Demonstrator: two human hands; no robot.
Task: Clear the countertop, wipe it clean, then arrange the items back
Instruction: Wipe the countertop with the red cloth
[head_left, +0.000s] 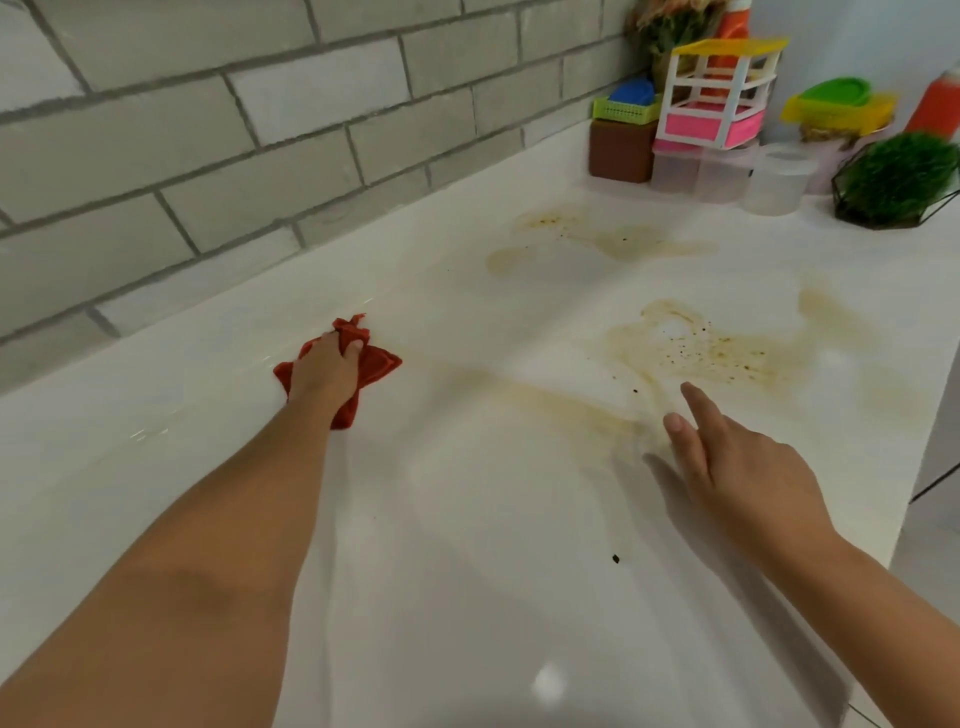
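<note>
**Red cloth pressed to a stained white table**

From the head camera, we are looking down along two bare forearms reaching over a glossy white table (467, 519). Our left hand (324, 371) is curling its fingers around a bunched red cloth (374, 364), clutching it and pressing it flat against the table, near the grey brick wall (208, 130). Folds of the cloth are sticking out past the fingertips and on both sides of the hand.

Our right hand (737, 467) is spreading open, fingers loosely apart and holding nothing; it is hovering low above the table, casting a shadow just to its left.

Brownish stains (701, 348) dotted with dark specks are lying between the two hands and beyond the right one, with a paler patch further back (597, 239). A single dark crumb (615, 559) is sitting on the table close to us.

At the far right end of the table, we are seeing the items gathered together: a brown box (621, 153), a green basket (626, 110) on top of it, a white-framed rack (719, 98) with yellow and pink tiers, clear plastic containers (727, 171), and a green plant (898, 179) in a wire holder.
</note>
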